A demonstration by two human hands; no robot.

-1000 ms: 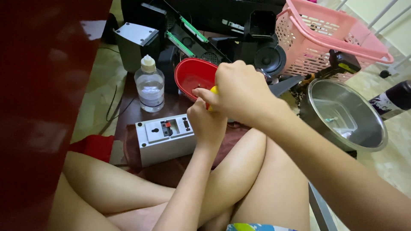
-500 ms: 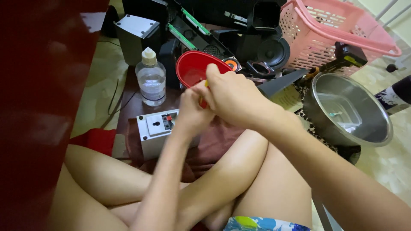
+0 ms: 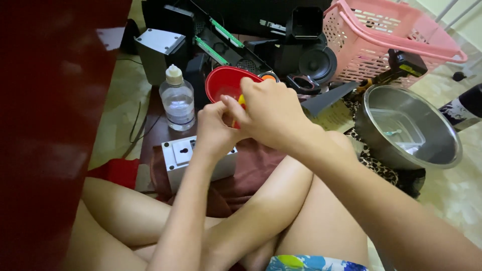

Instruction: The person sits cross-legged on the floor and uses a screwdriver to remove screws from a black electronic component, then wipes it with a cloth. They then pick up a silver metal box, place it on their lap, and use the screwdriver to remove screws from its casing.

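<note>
Both hands met mid-frame over the lap: left hand point(image 3: 217, 131) came up from below w/ fingers pinched narrow, right hand point(image 3: 273, 113) reached in from the right side, curled over & closed on a small yellow-handled tool point(image 3: 242, 102). Only a sliver of yellow showed betw. the thumbs, so the tool's full length & tip couldn't be made out; its long axis seemed to run roughly up-down, tilted a bit away from the person, but that's a judgement. Tool sat right betw. the two hands, touching both; right hand covered more of it, left pinched at its lower end or at smth tiny there — can't tell which. Right wrist was bent down, knuckles up, forearm running diag. to the lower right corner; left forearm rose nearly straight up the frame. Just behind the hands stood a red bowl point(image 3: 226, 83), partly hidden by the fingers. Below the left hand lay a white socket box point(image 3: 182, 155) on a dark red cloth point(image 3: 253, 163), close to but apart from the wrist. A clear plastic bottle point(image 3: 176, 100) stood upright left of the bowl. A steel bowl point(image 3: 409, 128) sat well to the right, a pink basket point(image 3: 381, 40) behind it, black speaker parts point(image 3: 314, 60) further back.
</note>
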